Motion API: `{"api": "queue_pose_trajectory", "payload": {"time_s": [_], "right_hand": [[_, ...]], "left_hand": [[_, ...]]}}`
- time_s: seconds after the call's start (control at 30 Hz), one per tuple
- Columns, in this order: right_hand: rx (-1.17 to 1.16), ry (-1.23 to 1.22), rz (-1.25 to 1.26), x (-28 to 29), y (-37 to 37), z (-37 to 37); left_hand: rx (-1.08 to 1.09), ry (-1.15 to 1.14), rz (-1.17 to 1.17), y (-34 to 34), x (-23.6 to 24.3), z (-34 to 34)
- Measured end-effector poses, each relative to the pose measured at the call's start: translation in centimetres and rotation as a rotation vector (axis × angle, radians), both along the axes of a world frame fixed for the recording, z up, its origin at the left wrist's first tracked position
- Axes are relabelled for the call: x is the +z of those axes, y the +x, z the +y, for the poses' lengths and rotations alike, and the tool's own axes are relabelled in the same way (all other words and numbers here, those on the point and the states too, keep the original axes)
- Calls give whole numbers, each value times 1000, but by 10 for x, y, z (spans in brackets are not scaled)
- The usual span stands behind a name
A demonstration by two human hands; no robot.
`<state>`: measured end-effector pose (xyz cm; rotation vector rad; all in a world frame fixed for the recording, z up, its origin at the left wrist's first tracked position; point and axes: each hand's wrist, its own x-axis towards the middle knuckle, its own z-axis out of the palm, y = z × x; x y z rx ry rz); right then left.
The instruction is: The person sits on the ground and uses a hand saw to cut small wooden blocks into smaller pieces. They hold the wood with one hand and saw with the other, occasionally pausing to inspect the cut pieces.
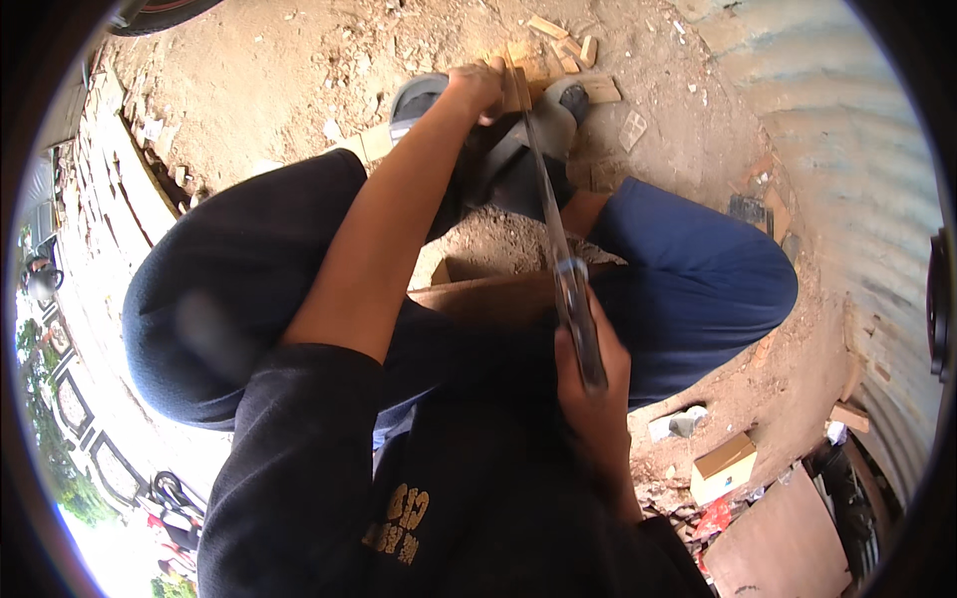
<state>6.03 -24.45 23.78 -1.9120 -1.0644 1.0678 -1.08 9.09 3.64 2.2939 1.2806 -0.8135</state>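
Note:
My right hand [596, 384] is closed around the dark handle of a handsaw [545, 184], close to my body. The saw's long narrow blade points away from me, and its far end lies against a small wooden piece [519, 97] between my feet. My left hand [479, 88], at the end of an outstretched arm, is closed and presses on that piece just left of the blade. How the fingers wrap it is partly hidden. Sandals cover my feet, the right sandal [570, 103] beside the wood. Pale sawdust [503, 58] lies around the cut.
Several small wood offcuts [566, 42] lie beyond my feet on the dirt ground [289, 75]. A corrugated metal sheet [847, 130] stands along the right. Near my right knee are a small cardboard box [725, 468] and a flat board [783, 543]. Part of a tyre [159, 15] shows at the upper left.

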Motion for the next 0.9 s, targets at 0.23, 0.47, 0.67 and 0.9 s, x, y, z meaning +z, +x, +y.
{"api": "queue_pose_trajectory", "payload": {"time_s": [0.23,0.47,0.67,0.9], "right_hand": [[10,83,73,-15,14,12],[5,14,122,-38,15,59],[13,28,35,-15,10,6],[-19,0,87,-38,11,41]], "left_hand": [[-7,-42,37,-5,0,1],[20,-64,55,2,4,1],[-9,-59,32,-3,0,1],[29,-68,-32,-9,-6,4]]}}
